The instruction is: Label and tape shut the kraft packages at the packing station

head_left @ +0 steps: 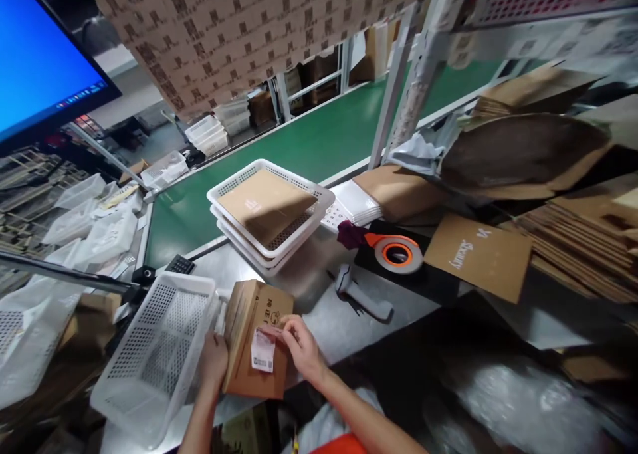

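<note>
A small brown cardboard box (256,314) stands on the grey worktable (329,321) near the front edge. My left hand (213,361) grips its left side. My right hand (299,344) pinches the top of a white printed label (262,356) against the box's face. An empty white perforated basket (154,351) sits tilted just left of the box, touching my left hand's side.
A stack of white perforated trays (272,208) holds a flat brown carton. A grey handheld scanner (356,293) lies right of the box, an orange-cored tape roll (397,252) beyond it. Flat cardboard (481,254) piles at right, plastic bags (94,231) at left, green conveyor (319,141) behind.
</note>
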{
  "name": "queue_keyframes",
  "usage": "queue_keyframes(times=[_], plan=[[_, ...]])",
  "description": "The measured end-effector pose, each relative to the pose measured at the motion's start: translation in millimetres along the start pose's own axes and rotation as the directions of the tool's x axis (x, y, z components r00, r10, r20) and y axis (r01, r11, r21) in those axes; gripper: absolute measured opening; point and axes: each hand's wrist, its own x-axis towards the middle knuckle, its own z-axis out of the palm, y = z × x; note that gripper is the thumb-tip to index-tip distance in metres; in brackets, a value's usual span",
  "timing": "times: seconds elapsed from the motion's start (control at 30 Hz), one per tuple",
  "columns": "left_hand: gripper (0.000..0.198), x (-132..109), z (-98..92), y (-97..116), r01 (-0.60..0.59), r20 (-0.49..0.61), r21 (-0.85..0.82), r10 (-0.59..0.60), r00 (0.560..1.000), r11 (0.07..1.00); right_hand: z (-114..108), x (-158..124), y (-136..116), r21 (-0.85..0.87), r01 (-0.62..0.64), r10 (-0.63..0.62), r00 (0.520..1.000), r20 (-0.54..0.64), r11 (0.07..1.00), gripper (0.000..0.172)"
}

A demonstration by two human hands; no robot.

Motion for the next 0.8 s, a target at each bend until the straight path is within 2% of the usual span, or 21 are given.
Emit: queue_keyframes(times=[0.1,0.23,0.37,0.5,0.53,0.57,0.6,0.67,0.7,0.73,0.8], plan=[[0.023,-2.5,0.1,0.0,0.015,0.009,-0.015,-0.015,1.0,1.0,6.4,-1.0,5.6,-0.052,0.066,-0.07,0.994,-0.085,0.996,0.025],[0.024,-5.5,-0.7,1.5,0.013,-0.001,-0.028,-0.013,1.0,1.0,22.0,16.9,21.5,-0.163,0.116,-0.15,0.965,-0.213,0.98,0.025],[0.026,-4.5,-1.9,3.5,0.01,-0.001,-0.041,-0.01,1.0,0.999,33.2,31.2,30.1,-0.299,0.163,-0.25,0.927,-0.281,0.94,0.028],[0.028,-0.3,-3.3,5.5,0.009,0.01,-0.03,-0.009,1.0,0.999,31.5,19.2,27.5,-0.409,0.231,-0.381,0.861,-0.337,0.883,0.013],[0.029,0.1,-3.8,6.1,0.005,0.015,-0.022,-0.005,1.0,1.0,30.7,14.8,26.6,-0.435,0.281,-0.433,0.849,-0.303,0.855,0.019],[0.03,0.0,-4.3,6.5,-0.001,0.02,-0.015,0.001,1.0,1.0,30.3,12.0,26.2,-0.464,0.375,-0.506,0.839,-0.198,0.803,0.026],[0.03,-0.5,-4.8,6.8,-0.01,0.025,-0.01,0.01,1.0,1.0,30.7,11.5,26.6,-0.477,0.486,-0.572,0.819,-0.042,0.732,0.034],[0.03,-2.5,-5.4,7.0,-0.021,0.023,0.0,0.021,1.0,1.0,33.7,18.9,29.8,-0.447,0.671,-0.627,0.731,0.269,0.591,0.047],[0.029,-3.8,-5.3,6.9,-0.023,0.018,0.007,0.022,1.0,1.0,36.2,26.0,32.3,-0.434,0.709,-0.616,0.702,0.357,0.556,0.053],[0.028,-4.9,-4.6,6.9,-0.022,0.011,0.015,0.022,1.0,1.0,39.0,33.7,34.7,-0.443,0.704,-0.589,0.709,0.387,0.556,0.058],[0.027,-7.2,-1.2,7.4,-0.014,-0.013,0.028,0.014,1.0,1.0,43.7,45.5,36.1,-0.49,0.619,-0.517,0.784,0.343,0.614,0.064]])
